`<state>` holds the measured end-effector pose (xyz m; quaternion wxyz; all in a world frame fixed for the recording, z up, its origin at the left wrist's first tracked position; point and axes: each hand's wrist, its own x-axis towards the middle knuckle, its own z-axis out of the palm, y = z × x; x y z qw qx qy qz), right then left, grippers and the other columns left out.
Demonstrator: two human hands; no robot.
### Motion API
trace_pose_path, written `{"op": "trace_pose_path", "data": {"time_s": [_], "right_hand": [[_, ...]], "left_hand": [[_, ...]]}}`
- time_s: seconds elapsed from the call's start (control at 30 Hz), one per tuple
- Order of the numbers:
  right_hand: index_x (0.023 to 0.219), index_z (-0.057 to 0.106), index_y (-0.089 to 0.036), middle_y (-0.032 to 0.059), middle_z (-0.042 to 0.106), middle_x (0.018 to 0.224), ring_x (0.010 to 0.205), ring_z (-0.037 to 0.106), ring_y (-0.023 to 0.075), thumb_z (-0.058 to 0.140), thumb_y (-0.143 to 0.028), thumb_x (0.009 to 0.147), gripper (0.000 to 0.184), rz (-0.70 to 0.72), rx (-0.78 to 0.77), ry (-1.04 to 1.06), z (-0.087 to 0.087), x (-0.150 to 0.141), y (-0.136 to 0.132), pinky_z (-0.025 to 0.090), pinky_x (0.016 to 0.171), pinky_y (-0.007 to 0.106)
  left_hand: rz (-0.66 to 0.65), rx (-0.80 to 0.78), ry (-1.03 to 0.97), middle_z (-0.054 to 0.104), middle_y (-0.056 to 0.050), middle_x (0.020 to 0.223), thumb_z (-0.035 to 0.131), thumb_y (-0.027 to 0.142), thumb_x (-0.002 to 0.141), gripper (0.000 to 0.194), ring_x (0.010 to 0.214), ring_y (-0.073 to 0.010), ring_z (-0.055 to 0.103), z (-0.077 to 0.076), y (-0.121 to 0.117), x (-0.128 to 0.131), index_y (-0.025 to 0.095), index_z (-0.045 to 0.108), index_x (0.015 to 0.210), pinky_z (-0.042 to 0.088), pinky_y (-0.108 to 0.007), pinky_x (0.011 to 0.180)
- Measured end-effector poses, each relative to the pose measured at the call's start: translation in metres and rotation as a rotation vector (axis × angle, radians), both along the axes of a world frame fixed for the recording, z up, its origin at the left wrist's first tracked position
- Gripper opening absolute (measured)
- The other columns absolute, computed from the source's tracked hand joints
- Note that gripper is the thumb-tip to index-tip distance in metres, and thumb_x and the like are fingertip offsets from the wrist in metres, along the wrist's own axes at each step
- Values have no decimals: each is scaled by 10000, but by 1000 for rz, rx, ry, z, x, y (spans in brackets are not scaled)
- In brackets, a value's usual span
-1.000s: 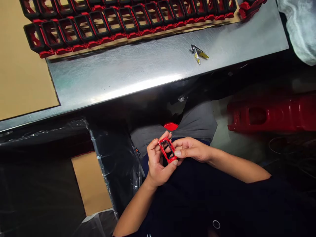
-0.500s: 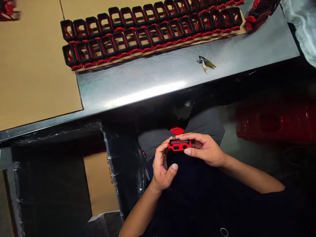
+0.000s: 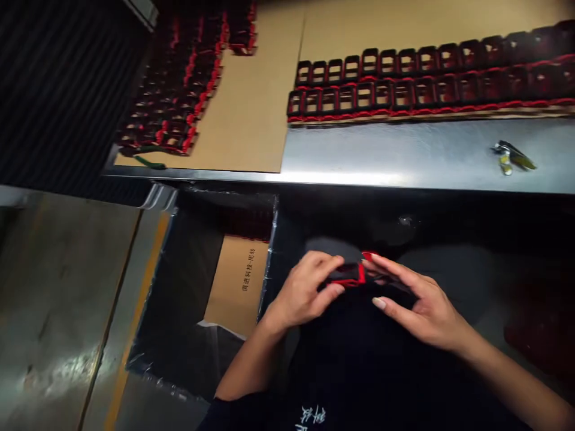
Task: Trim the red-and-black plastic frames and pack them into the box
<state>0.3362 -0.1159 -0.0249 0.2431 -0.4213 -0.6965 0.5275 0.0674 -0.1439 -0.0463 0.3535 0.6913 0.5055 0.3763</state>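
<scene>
My left hand (image 3: 305,287) pinches a small red and black plastic frame (image 3: 348,274) between thumb and fingers, low over my lap below the table edge. My right hand (image 3: 415,305) is at the frame's right end, its fingers stretched out and touching it. The picture is blurred, so the right hand's hold is unclear. Two long rows of the same red and black frames (image 3: 404,81) stand on cardboard at the back of the steel table (image 3: 381,152). Another cluster of frames (image 3: 179,78) lies on the cardboard at the far left.
A small metal and yellow tool (image 3: 510,157) lies on the steel table at the right. A cardboard sheet (image 3: 251,114) covers the table's left part. Below the table at left is a box lined with black plastic film (image 3: 188,287) and a cardboard piece (image 3: 240,281).
The view has swung left, so the table and rows have shifted right. The frame has been turned from face-up to edge-on between both hands. My right fingers have stretched out.
</scene>
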Motion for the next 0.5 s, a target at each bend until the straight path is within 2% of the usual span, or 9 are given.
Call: {"op": "trace_pose_path", "data": {"time_s": [0.07,0.13,0.23,0.3,0.37,0.43,0.5], "right_hand": [[1448,543,-276,95,682,1338,1145,711,284,689,-338,905,566,-44,0,-22,-4,-1,3,621,968,445],[1361,621,-273,94,730,1248,1090,734,297,684,-376,897,479,-97,-14,-77,-9,2,6,613,979,477],[1260,684,-275,93,763,1164,1065,743,327,679,-464,875,429,-174,-54,-164,-20,14,10,605,986,502],[1235,696,-274,92,769,1150,1064,741,344,673,-527,853,459,-209,-68,-222,-29,22,11,616,960,503],[1203,713,-268,90,776,1127,1047,745,355,665,-575,835,482,-232,-63,-295,-37,27,11,635,914,494],[1158,736,-259,90,782,1106,1036,748,360,656,-603,827,484,-238,-53,-354,-43,30,11,645,887,481],[1131,749,-254,89,782,1106,1043,746,357,646,-616,830,482,-230,-50,-381,-46,30,11,642,897,470]], "left_hand": [[263,7,51,673,-64,1184,617,391,951,343,1073,-240,657,-15,0,-47,271,645,1271,565,-404,930],[513,-25,90,637,-88,1227,512,397,1013,341,1079,-235,644,-41,0,-92,207,598,1283,563,-431,924],[673,-202,169,636,-95,1244,606,400,972,363,1059,-236,654,-87,-2,-132,165,607,1249,580,-436,896],[703,-361,228,637,-101,1252,620,378,966,353,1063,-229,656,-116,-8,-134,168,608,1249,582,-437,900],[704,-517,276,641,-102,1245,627,368,964,351,1059,-226,659,-139,-13,-124,163,608,1249,584,-440,899],[694,-638,308,645,-100,1239,629,364,963,344,1058,-226,661,-156,-14,-112,162,613,1241,583,-441,903],[693,-710,327,643,-99,1247,633,361,961,337,1072,-229,658,-166,-8,-105,166,617,1237,580,-442,912]]}}
